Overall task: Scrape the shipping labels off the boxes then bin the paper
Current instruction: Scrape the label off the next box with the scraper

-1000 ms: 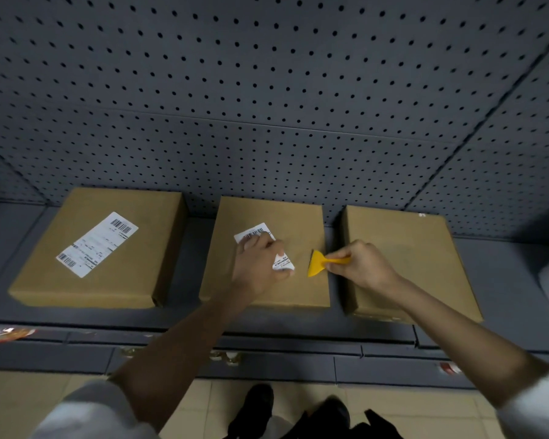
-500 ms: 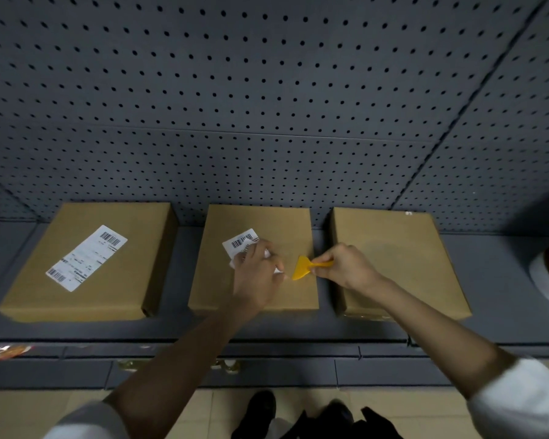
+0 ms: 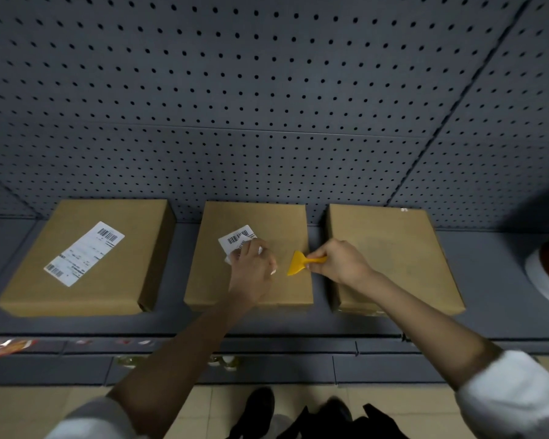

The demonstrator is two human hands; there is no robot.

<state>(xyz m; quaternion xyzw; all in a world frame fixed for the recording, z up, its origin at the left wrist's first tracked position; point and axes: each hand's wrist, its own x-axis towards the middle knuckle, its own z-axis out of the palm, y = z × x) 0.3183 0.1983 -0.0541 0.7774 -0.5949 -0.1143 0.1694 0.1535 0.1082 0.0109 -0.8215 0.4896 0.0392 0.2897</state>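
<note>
You're looking down at a dark grey shelf (image 3: 476,280) backed by a grey pegboard wall (image 3: 267,90) full of small holes. Beige tiled floor (image 3: 29,413) shows below the shelf's front edge, w/ dark shoes (image 3: 260,407) near bottom centre.

Three flat cardboard boxes sit in a row, apart from each other w/ grey gaps between. The left box (image 3: 114,280) carries a white label (image 3: 84,253), flat and intact, w/ barcodes at both ends. The right box (image 3: 393,248) has a bare top.

On the middle box (image 3: 282,223), your left hand (image 3: 251,267) has its fingers curled round a half-lifted label (image 3: 236,240); the barcode end pokes out above the knuckles, the rest is crumpled under the hand & hard to read. Your right hand (image 3: 339,264) pinches the handle of a yellow scraper (image 3: 300,264), blade pointing left over the middle box's right side, just beside the left hand but not touching it. Can't tell if the blade touches the cardboard.

At far right, a round white-rimmed object (image 3: 539,274) is cut off by the frame. At lower left, an orange-and-white packet (image 3: 4,346) is also cut off & blurred. Small items under the shelf lip are too blurry to name.

Open shelf lies in front of the boxes and right of the right box.
</note>
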